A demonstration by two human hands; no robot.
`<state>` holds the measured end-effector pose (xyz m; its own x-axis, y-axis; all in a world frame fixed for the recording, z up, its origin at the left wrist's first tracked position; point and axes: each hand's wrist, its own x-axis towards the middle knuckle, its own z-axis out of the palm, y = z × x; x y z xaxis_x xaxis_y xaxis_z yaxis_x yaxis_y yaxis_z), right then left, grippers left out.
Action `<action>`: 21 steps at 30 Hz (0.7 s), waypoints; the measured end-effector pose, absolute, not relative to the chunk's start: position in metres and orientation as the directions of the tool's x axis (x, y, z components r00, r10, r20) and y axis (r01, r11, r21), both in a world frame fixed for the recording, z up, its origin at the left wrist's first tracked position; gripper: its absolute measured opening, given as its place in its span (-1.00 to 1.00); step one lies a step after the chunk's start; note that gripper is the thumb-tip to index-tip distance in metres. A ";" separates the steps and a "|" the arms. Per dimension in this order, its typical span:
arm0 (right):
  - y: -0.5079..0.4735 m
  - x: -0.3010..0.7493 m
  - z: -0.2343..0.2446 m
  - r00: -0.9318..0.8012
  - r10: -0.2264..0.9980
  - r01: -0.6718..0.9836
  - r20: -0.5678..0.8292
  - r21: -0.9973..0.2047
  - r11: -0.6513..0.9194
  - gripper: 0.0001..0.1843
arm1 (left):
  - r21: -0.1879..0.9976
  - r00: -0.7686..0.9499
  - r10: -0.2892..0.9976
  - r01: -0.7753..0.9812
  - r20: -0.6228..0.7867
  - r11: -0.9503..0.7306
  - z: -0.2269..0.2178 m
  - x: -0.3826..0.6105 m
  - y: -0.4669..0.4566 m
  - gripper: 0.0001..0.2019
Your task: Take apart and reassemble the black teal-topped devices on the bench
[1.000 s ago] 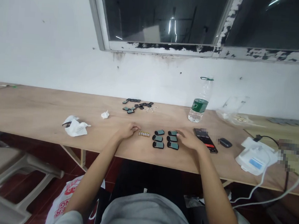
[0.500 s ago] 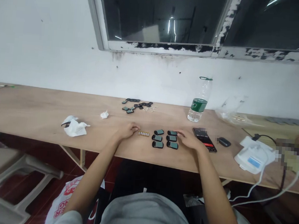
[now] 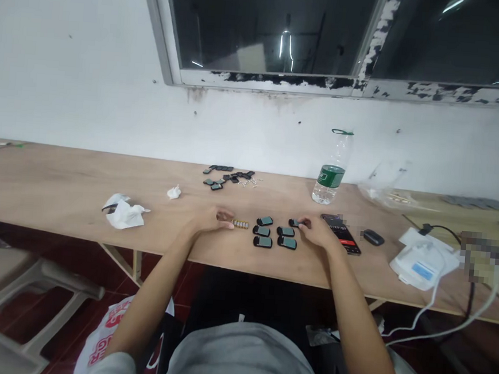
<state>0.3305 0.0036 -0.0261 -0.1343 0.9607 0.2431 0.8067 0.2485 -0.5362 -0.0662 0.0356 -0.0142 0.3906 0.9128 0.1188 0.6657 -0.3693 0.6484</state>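
On the wooden table (image 3: 81,179), small black rounded devices with grey-green panels stand in two columns, such as this left-column device (image 3: 263,241). My right hand (image 3: 315,231) pinches the far device of the right column (image 3: 294,222) by its right end, and that piece sits right of the others in its column. Left of the columns lies a row of small gold-and-silver cylinders (image 3: 241,224), side by side. My left hand (image 3: 212,218) is at the left end of this row, thumb and forefinger curved with a gap between them; its other fingers are partly hidden.
Farther back lie more black pieces (image 3: 217,186) and small white bits (image 3: 250,183). Crumpled tissue (image 3: 129,213) is at left. A water bottle (image 3: 329,176), a phone (image 3: 345,235), a dark oval case (image 3: 373,237) and a white cabled device (image 3: 420,264) are at right.
My right hand has moved the far right device slightly to the right, out of line with its column. My left thumb and forefinger have parted beside the cylinder row.
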 end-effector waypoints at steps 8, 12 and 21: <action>0.004 0.333 -0.029 -0.026 0.952 0.780 0.306 -0.589 0.210 -0.60 | 0.682 0.378 0.919 0.644 0.111 -0.347 -0.021 -0.069 0.043 -0.54; 0.002 0.332 -0.025 -0.011 0.959 0.745 0.283 -0.637 0.196 -0.68 | 0.662 0.402 0.908 0.651 0.114 -0.372 -0.019 -0.066 0.040 -0.58; -0.003 0.326 -0.015 -0.013 0.957 0.699 0.291 -0.681 0.217 -0.71 | 0.610 0.440 0.883 0.658 0.164 -0.442 -0.018 -0.063 0.039 -0.70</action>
